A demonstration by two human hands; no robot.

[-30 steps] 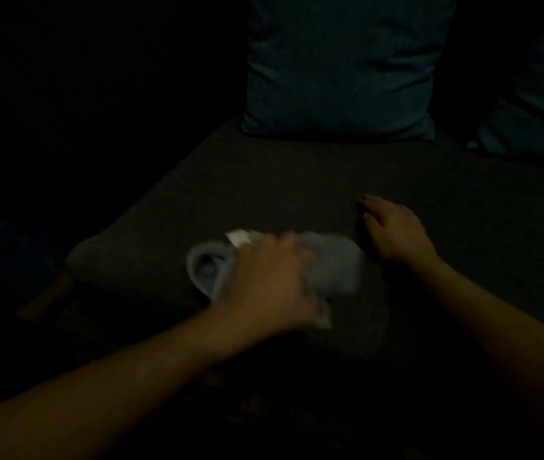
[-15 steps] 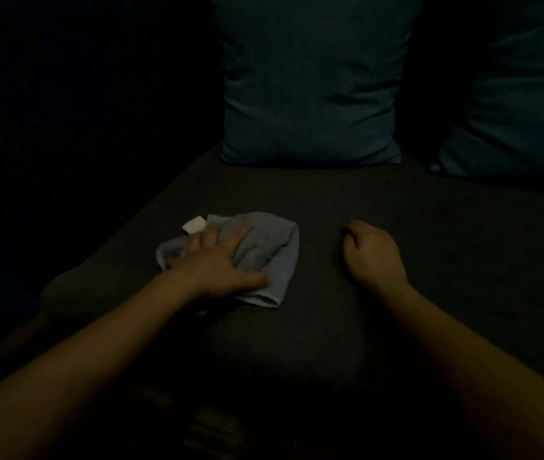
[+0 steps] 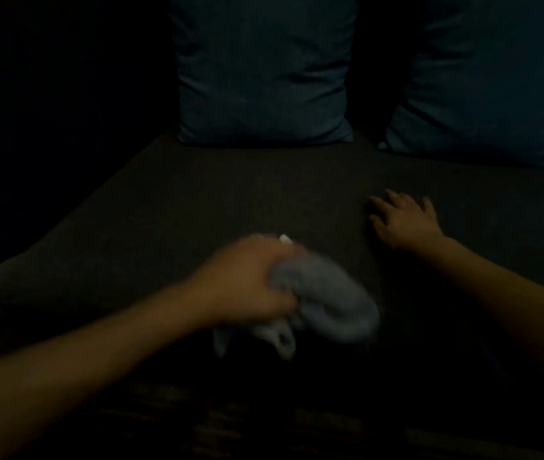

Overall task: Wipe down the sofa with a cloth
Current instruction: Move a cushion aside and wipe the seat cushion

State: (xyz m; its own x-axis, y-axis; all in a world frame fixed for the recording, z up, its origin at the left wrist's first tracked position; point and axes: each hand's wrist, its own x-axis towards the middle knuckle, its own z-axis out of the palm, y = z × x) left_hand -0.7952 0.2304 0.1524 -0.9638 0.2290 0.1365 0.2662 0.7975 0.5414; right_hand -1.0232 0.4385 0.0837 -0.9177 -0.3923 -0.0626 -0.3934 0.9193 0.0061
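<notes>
Saw left hand [image 3: 247, 283] bunching grey cloth [image 3: 327, 303] on sofa seat [image 3: 230, 194], near front edge; blurred, grip probably fingers curled in. Right hand [image 3: 403, 220] at 2 o'clock of cloth, fingers spread flat. Cushions [image 3: 264, 71] at 12.

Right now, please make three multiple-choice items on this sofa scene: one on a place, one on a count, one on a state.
1. Where is the cloth?
A. on the sofa seat, under the left hand
B. on a cushion
C. under the right hand

2. How many blue cushions show at the back?
A. one
B. two
C. four

3. How is the right hand?
A. gripping the cloth
B. lifted in the air
C. resting on the seat, fingers spread

Answers: 1 A, the left hand covers part of the grey cloth; 2 B, the middle cushion and the right cushion; 3 C, it lies flat and holds nothing.
</notes>
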